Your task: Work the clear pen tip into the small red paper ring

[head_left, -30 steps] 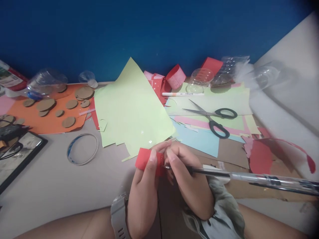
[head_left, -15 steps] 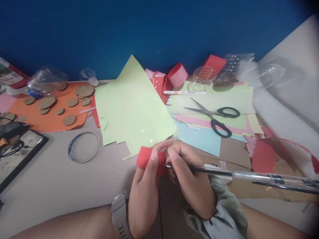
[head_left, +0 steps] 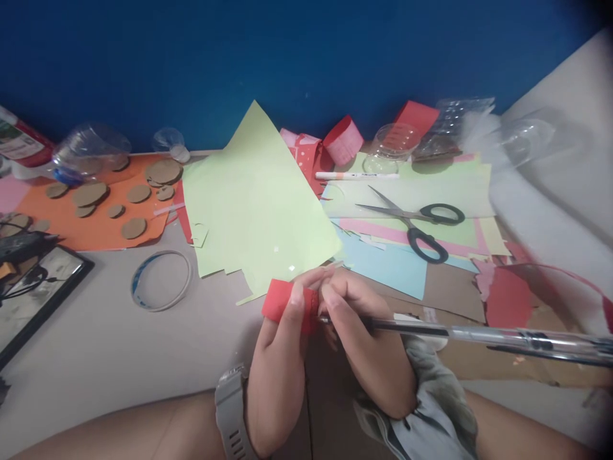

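The left hand [head_left: 281, 348] pinches a small red paper piece [head_left: 278, 300] under its thumb, its fingers mostly hidden; the right hand [head_left: 353, 327], curled, holds a pen [head_left: 483, 335] just beside it. From here, tip contact is unclear; the pen's rear end is cut off. Beyond, on the desk [head_left: 158, 358]: pale green sheet [head_left: 258, 211], open scissors [head_left: 407, 217], tape ring [head_left: 188, 281].

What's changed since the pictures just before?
Hardly anything: the whole scene slid slightly right and up, probably because the camera turned. Nothing was picked up or let go. The left hand still holds the red paper, the right hand the pen, and the scissors still lie open.
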Tool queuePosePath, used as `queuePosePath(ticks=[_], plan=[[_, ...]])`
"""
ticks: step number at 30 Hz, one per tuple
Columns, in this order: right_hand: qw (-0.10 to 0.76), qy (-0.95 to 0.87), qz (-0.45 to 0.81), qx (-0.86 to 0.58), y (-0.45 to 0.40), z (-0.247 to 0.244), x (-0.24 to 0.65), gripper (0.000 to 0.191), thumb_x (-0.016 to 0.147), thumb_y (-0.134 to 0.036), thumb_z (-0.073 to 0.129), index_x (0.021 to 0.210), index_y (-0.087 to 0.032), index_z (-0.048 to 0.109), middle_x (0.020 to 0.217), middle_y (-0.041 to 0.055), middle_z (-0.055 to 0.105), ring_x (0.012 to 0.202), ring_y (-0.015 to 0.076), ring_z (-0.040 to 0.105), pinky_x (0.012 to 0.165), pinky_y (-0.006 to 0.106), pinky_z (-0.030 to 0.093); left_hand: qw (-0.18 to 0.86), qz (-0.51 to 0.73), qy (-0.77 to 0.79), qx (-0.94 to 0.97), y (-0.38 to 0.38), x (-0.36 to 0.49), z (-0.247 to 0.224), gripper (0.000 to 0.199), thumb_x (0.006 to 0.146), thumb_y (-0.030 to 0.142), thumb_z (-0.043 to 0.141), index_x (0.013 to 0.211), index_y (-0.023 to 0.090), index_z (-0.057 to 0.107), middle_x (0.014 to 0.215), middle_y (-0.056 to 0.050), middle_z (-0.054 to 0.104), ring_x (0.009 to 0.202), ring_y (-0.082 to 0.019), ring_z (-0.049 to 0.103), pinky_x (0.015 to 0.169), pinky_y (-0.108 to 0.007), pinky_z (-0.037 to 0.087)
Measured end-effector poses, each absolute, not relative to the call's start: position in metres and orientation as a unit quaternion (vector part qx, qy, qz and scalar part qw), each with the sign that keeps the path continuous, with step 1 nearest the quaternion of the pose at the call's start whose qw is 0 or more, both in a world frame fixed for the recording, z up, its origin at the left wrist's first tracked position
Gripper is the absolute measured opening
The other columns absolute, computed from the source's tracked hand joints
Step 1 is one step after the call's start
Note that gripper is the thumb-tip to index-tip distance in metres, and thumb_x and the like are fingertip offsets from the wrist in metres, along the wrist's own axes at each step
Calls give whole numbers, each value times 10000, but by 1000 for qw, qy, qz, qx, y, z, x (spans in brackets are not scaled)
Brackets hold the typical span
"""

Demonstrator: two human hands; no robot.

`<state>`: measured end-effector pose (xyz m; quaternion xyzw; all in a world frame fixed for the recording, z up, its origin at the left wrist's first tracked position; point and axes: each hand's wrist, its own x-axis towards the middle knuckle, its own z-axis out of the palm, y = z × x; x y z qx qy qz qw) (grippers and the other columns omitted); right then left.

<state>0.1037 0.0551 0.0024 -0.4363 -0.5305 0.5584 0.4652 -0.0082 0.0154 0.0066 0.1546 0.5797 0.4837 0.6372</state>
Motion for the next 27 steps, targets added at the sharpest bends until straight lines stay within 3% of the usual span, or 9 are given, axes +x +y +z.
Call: queuePosePath(ticks=[5,9,11,14,19,21,27], plan=[[469,-515,561,-447,55,5,103,350,1032,-215,571,691,-255,499,735,-28,578,569,142,437,586,323,412,642,447,606,145,15,-7,6,550,981,778,680,1242,331,866,1249,-77,858,1324,-423,720,1215,-587,513],[468,-522,560,-443,56,4,104,349,1033,-211,581,692,-256,519,648,-51,484,544,139,409,547,306,380,644,466,591,138,17,-5,8,531,987,750,678,1245,322,858,1269,-83,852,1373,-438,691,1267,-627,451],[468,-510,571,-442,56,3,104,343,1033,-233,604,698,-251,536,685,-41,519,534,130,408,506,296,358,653,478,572,135,19,-5,9,510,1008,710,674,1273,311,849,1279,-88,852,1367,-442,690,1263,-641,441],[479,-446,611,-446,56,2,103,378,1036,-334,639,683,-246,539,772,-9,587,525,123,430,446,285,328,668,501,531,146,22,-4,10,445,1046,624,674,1309,303,837,1326,-80,842,1405,-420,670,1283,-619,420],[528,-403,608,-435,53,1,97,472,1030,-548,644,660,-264,577,582,-35,492,486,156,408,448,310,355,674,543,481,137,18,-2,13,492,941,670,782,1267,309,854,1416,-61,819,1545,-437,570,1346,-614,381],[542,-406,585,-446,51,-1,95,488,1024,-576,641,653,-263,591,598,-17,532,505,167,433,482,329,377,670,536,495,136,15,-3,12,510,925,697,798,1264,321,860,1459,-58,810,1586,-451,539,1364,-631,372],[525,-391,587,-476,51,-7,89,539,995,-684,609,645,-280,541,613,-4,523,575,203,496,558,354,410,677,552,477,98,18,-3,15,323,1038,497,752,1259,291,866,1535,-66,794,1618,-379,558,1403,-573,366]])
